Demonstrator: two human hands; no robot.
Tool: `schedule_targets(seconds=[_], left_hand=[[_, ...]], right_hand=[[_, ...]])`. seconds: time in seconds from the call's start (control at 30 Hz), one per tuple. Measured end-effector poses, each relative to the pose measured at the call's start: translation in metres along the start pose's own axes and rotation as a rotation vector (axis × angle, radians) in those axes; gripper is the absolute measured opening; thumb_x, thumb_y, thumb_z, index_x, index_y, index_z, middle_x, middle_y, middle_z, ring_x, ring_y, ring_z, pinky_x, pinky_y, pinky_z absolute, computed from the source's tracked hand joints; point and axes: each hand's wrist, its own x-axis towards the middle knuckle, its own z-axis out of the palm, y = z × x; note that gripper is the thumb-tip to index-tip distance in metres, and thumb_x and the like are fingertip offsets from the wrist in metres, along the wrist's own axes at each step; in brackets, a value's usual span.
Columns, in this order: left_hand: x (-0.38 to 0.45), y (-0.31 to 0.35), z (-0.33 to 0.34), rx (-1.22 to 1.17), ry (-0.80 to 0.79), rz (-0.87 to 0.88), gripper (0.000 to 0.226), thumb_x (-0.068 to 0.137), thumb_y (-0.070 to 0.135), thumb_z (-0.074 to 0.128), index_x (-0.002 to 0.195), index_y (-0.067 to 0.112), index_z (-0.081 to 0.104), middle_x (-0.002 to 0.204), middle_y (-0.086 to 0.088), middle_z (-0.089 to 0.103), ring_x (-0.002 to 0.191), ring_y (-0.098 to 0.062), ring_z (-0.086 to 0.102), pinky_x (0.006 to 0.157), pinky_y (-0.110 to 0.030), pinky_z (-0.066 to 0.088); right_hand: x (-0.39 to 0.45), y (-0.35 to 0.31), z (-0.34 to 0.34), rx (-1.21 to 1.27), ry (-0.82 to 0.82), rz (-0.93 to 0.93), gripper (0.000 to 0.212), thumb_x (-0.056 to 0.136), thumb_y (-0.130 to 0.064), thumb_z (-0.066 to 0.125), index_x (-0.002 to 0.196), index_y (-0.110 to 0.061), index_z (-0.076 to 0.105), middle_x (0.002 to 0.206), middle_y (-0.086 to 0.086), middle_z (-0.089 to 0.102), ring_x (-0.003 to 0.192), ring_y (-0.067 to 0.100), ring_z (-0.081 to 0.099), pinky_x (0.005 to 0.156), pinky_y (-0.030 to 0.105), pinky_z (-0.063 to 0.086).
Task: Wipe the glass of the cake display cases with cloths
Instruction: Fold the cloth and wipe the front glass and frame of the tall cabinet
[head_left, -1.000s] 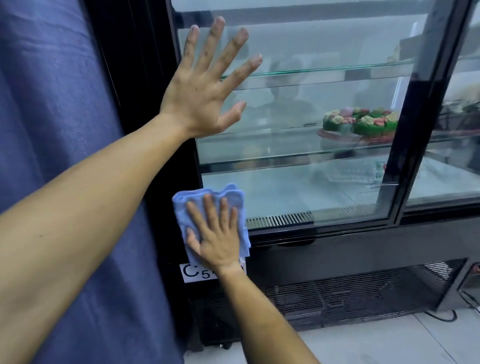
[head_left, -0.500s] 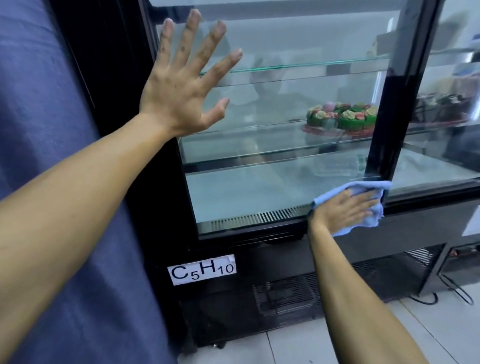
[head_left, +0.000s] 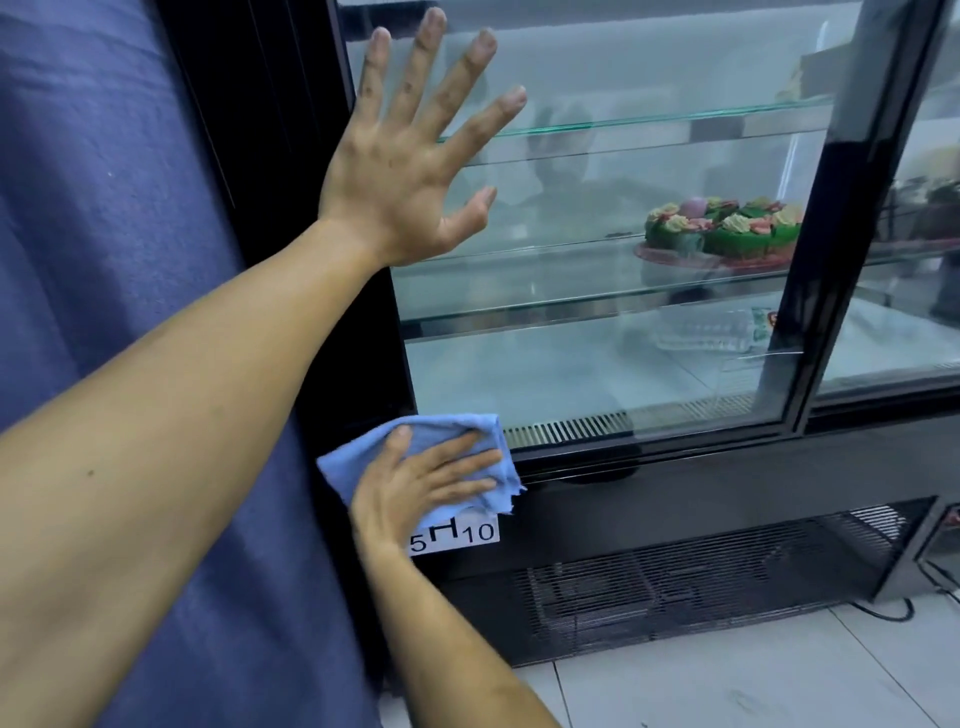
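Right now I think the wiping is partly done, but I cannot tell how much. The big display case (head_left: 675, 493) fills most of my view, and its glass (head_left: 597, 364) looks a bit foggy low down, so there may be more to rub. A second case sits off to the side and looks like it needs a wipe too.

My left hand (head_left: 410, 171) is up high, fingers (head_left: 470, 67) spread wide and straight, palm flat against the glass. It holds nothing.

My right hand (head_left: 415, 493) is down low. Its fingers lie straight and flat on the blue cloth (head_left: 441, 431), pressing it on the bottom corner of the case. The cloth is under those fingers and pokes out above them and past their tips. Just below the fingers is a small white label (head_left: 467, 532).

A green cake (head_left: 727, 228) sits on a shelf inside, far from both hands.
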Motion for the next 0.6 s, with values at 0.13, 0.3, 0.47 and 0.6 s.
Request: schedule_targets(seconds=[0.13, 0.3, 0.47, 0.6], left_hand=[[0.000, 0.001, -0.001, 0.008, -0.001, -0.007, 0.073, 0.101, 0.063, 0.028, 0.166, 0.035, 0.012, 0.173, -0.012, 0.015, 0.156, -0.050, 0.014, 0.122, -0.072, 0.010], [-0.001, 0.003, -0.003, -0.002, -0.047, -0.027, 0.074, 0.100, 0.064, 0.027, 0.166, 0.037, 0.008, 0.174, -0.010, 0.009, 0.158, -0.046, 0.008, 0.124, -0.070, 0.006], [-0.001, 0.004, -0.006, 0.010, -0.054, -0.022, 0.074, 0.100, 0.064, 0.025, 0.166, 0.036, 0.006, 0.173, -0.012, 0.009, 0.157, -0.047, 0.008, 0.124, -0.070, 0.006], [-0.002, 0.002, -0.009, 0.020, -0.072, -0.020, 0.076, 0.100, 0.065, 0.026, 0.166, 0.036, 0.004, 0.174, -0.013, 0.007, 0.157, -0.048, 0.007, 0.124, -0.069, 0.004]], right_hand=[[0.052, 0.031, -0.029, -0.005, 0.133, -0.085, 0.083, 0.105, -0.065, 0.008, 0.164, -0.007, -0.002, 0.169, 0.027, -0.003, 0.154, 0.055, -0.006, 0.123, 0.067, 0.004], [0.100, 0.025, -0.055, -0.231, 0.122, -0.885, 0.072, 0.105, -0.059, 0.028, 0.165, -0.029, 0.001, 0.171, 0.009, -0.014, 0.155, 0.051, -0.004, 0.125, 0.061, -0.007], [0.085, 0.043, -0.040, -0.482, -0.057, -1.682, 0.055, 0.105, -0.053, 0.042, 0.157, -0.038, 0.039, 0.170, 0.000, 0.020, 0.160, 0.034, 0.007, 0.129, 0.051, 0.005], [0.119, 0.066, -0.060, -0.686, -0.257, -2.065, 0.055, 0.107, -0.047, 0.043, 0.160, -0.032, 0.035, 0.169, 0.001, 0.029, 0.156, 0.029, 0.025, 0.129, 0.045, 0.010]])
